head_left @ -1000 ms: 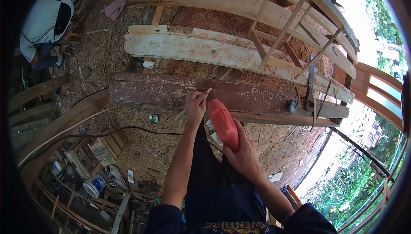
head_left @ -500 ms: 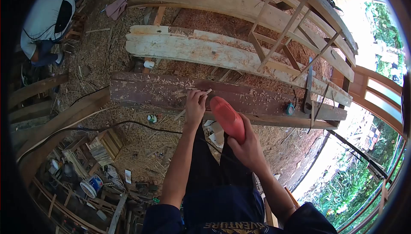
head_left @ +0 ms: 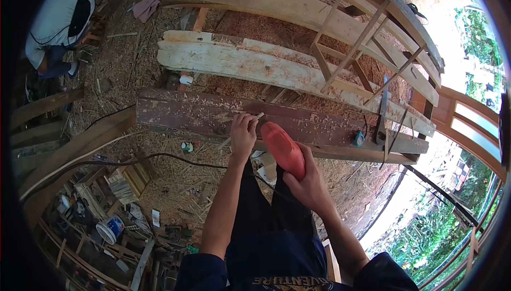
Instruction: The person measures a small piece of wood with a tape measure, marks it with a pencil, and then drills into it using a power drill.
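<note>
A long dark plank (head_left: 202, 115) crosses mid-frame. At its near edge, centre, the right hand (head_left: 308, 184), wrist cocked, is wrapped round a red power tool (head_left: 282, 147) pointing at it; just left, the left hand (head_left: 244, 134), arm outstretched, pinches a thin stick (head_left: 255, 116) against the plank

We wrap our right hand (head_left: 310, 184) around the red drill (head_left: 282, 149), its nose tipped toward the dark plank (head_left: 186, 114). Just left of that grip, our left hand (head_left: 244, 133) pinches a thin peg (head_left: 258, 115) against the plank (pale shavings lie all over it). A black cord (head_left: 133, 159) trails away to the left. Beyond the grip lies a pale plank (head_left: 250, 64); far up-left a person (head_left: 56, 22) crouches.
</note>
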A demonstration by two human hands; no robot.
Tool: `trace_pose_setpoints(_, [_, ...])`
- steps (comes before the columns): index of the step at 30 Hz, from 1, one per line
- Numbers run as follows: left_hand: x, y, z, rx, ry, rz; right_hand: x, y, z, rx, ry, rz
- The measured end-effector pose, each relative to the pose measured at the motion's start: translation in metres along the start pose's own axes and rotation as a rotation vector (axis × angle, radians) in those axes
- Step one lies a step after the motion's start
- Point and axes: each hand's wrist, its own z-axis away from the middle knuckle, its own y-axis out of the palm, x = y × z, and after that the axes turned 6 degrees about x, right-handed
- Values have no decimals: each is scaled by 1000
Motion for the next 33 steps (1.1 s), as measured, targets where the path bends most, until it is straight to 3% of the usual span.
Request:
trace_pose_setpoints(21, [1, 1, 0, -12, 5, 11, 15, 0, -2, 18, 118, 42])
trace_pose_setpoints(27, [0, 0, 0, 3, -12, 19, 10, -1, -5, -31, 9, 46])
trace_pose_setpoints(33, [0, 0, 0, -5, -3, 8, 18, 1, -3, 4, 105, 57])
